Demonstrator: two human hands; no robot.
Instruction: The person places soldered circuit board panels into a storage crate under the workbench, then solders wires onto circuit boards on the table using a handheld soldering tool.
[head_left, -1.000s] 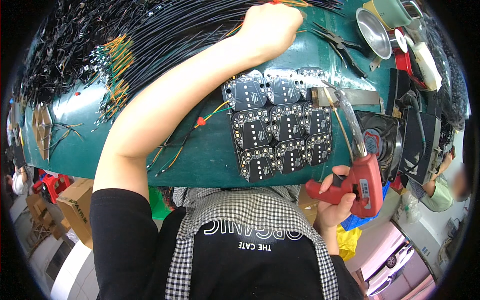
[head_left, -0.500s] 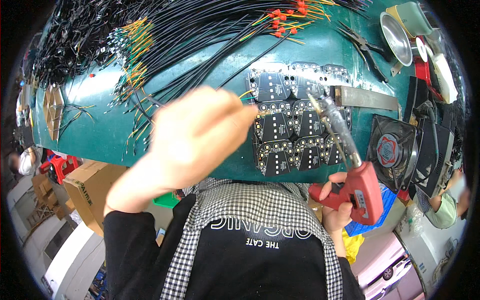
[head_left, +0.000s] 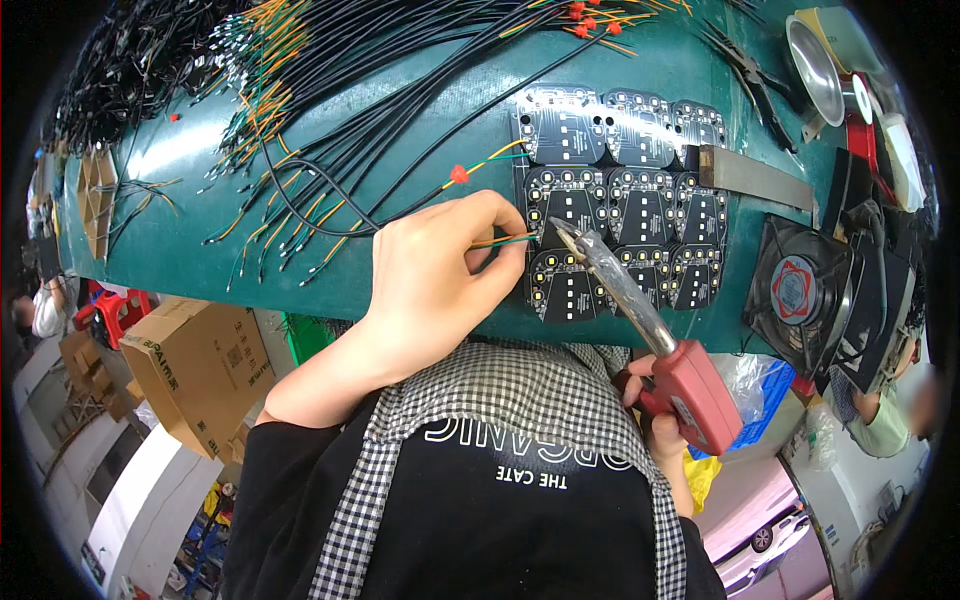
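Note:
My left hand pinches a cable, with its thin orange and green wire ends poking out past the fingertips to the left edge of a panel of black circuit boards. In my right hand is a red soldering gun, gripped by the handle. Its metal tip hovers over or rests on a middle-row board, just right of those wire ends; contact is hard to tell. Another cable's yellow and green wires reach the upper left board, near a small red piece.
Bundles of black cables spread over the far green table. A metal bar lies on the panel's right side. Pliers, a metal bowl and a fan stand at the right. A cardboard box sits below left.
My left hand has moved right and down, bringing wire ends to the panel's left edge. The soldering gun's tip has swung left and nearer. The whole view has shifted slightly.

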